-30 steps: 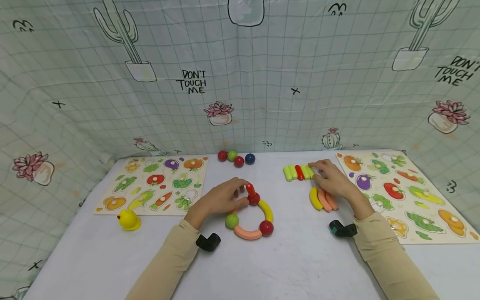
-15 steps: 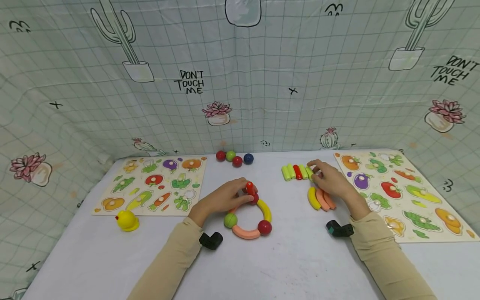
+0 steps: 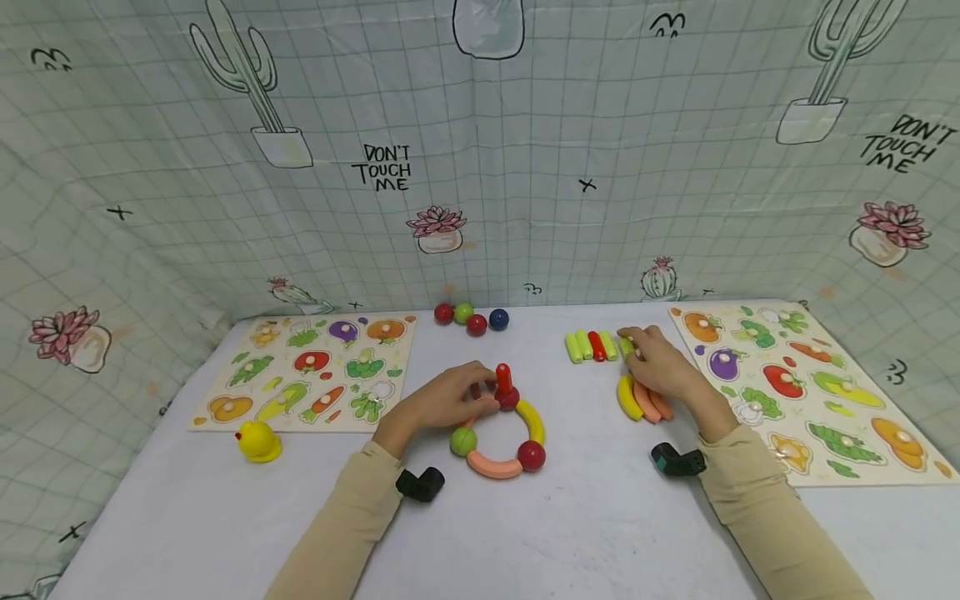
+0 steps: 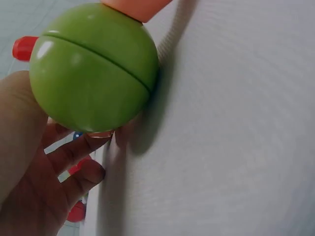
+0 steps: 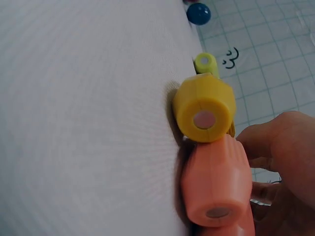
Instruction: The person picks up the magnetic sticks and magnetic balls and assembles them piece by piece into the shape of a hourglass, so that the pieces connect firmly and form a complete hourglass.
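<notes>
My left hand (image 3: 444,398) curls round the upper left of a ring of curved magnetic sticks and balls; its exact grip is partly hidden. The ring has a green ball (image 4: 93,69), a red ball (image 3: 532,456), a yellow curved stick (image 3: 531,422) and a pink curved stick (image 3: 495,466). Upright on the ring's upper red ball (image 3: 508,398) stands a straight red stick (image 3: 503,378). My right hand (image 3: 662,364) pinches a light-green stick (image 3: 626,347) at the right end of a row of green sticks (image 3: 582,344).
Below the right hand lie a yellow curved stick (image 5: 204,108) and pink curved sticks (image 5: 216,182). Loose red, green and blue balls (image 3: 498,319) sit at the back. Vegetable puzzle boards (image 3: 300,383) flank both sides. A yellow rubber duck (image 3: 258,441) stands left.
My left hand has drawn slightly back from the red stick, leaving it standing on the ball. The light-green stick in my right fingers has shifted away from the row and tilted.
</notes>
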Available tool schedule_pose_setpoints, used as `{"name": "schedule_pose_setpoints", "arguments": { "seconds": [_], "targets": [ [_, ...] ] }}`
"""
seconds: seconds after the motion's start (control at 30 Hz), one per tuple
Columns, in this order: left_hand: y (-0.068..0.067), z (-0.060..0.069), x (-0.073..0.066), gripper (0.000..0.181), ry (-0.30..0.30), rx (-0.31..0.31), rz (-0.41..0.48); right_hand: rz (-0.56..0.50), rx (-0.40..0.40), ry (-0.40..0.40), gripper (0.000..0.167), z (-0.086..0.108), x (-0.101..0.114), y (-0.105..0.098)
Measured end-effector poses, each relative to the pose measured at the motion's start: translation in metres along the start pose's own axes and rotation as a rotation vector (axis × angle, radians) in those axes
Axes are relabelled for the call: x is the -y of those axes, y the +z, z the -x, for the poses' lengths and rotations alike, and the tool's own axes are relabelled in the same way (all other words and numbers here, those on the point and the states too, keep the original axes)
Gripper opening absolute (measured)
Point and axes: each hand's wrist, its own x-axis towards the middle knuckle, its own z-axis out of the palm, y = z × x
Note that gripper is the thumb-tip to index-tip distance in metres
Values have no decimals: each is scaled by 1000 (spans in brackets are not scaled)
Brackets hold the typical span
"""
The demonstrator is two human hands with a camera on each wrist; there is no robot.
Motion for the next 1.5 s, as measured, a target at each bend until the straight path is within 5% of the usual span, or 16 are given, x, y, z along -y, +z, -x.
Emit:
{"name": "schedule_pose_setpoints", "arguments": {
  "seconds": [0.4, 0.97, 1.5],
  "targets": [
    [12, 0, 14, 28, 17, -101, 96, 8, -22, 40, 51, 0, -5, 1],
    [25, 2, 24, 27, -32, -258, 177, -265, -106, 151, 47, -2, -19, -1],
    [24, 4, 22, 26, -89, -281, 193, -361, -198, 102, 48, 2, -5, 1]
  ]
}}
